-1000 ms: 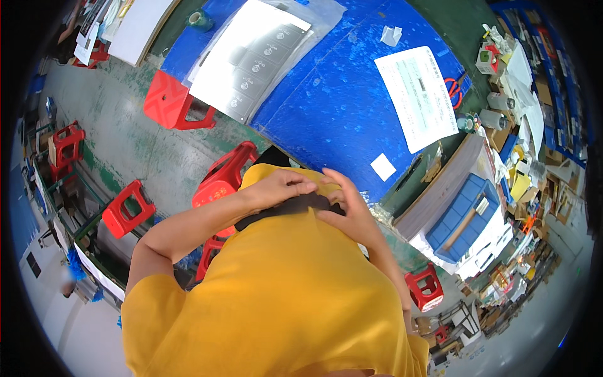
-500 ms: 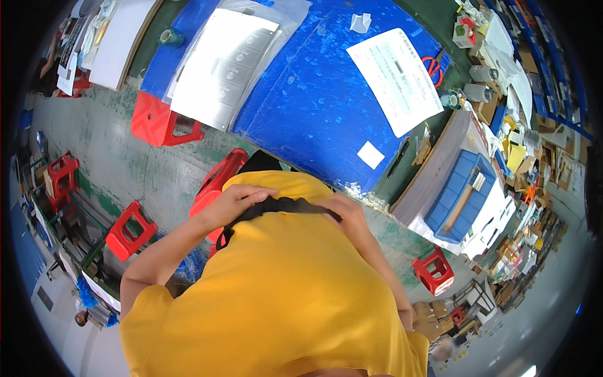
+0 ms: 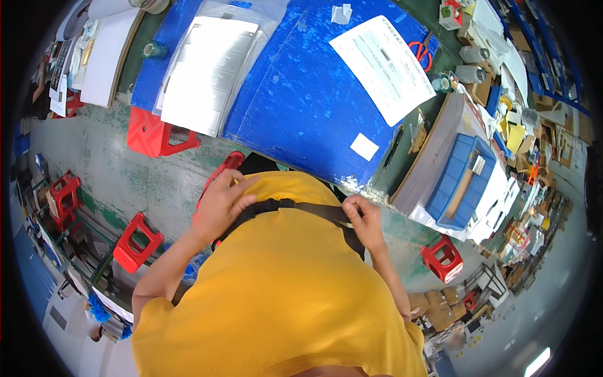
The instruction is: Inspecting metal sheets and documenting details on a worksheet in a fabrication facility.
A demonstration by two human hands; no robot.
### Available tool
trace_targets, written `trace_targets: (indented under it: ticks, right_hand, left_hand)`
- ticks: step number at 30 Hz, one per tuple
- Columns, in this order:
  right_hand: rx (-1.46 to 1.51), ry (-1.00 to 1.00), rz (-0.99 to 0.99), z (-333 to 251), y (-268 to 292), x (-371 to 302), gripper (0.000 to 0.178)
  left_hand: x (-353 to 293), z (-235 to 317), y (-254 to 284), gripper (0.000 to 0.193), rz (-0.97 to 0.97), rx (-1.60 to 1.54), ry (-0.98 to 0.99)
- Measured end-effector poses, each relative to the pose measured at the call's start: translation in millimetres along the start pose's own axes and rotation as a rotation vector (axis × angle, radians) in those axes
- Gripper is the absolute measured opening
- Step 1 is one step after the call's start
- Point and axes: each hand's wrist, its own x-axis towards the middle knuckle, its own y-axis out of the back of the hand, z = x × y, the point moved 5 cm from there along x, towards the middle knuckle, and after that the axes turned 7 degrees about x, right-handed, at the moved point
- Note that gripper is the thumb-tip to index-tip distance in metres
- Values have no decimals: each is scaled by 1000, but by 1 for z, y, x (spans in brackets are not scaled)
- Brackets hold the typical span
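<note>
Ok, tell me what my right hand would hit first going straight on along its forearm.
Your right hand would probably meet the shiny clear plastic by the near edge of the blue table; their relative heights are unclear here.

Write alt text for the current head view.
A person's right hand grips a black strap at the waist over a yellow shirt; the left hand, open, is close to it. A blue table ahead bears a printed sheet and a shiny panel.

Right fingers [image 3: 360,202] on black waist strap [image 3: 320,211]
</note>
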Motion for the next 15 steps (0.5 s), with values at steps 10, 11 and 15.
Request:
trace_targets:
  ticks: [10,11,15]
  right_hand:
    - [-130,-31,65,13,8,14,36]
    - [-124,-58,42,15,10,11,37]
    - [-50,-140,28,30,3,-3,37]
  left_hand:
    - [40,24,-45,30,-535,-410,-184]
    - [42,24,-44,30,-546,-350,-208]
    - [46,31,-38,31,-551,-189,-343]
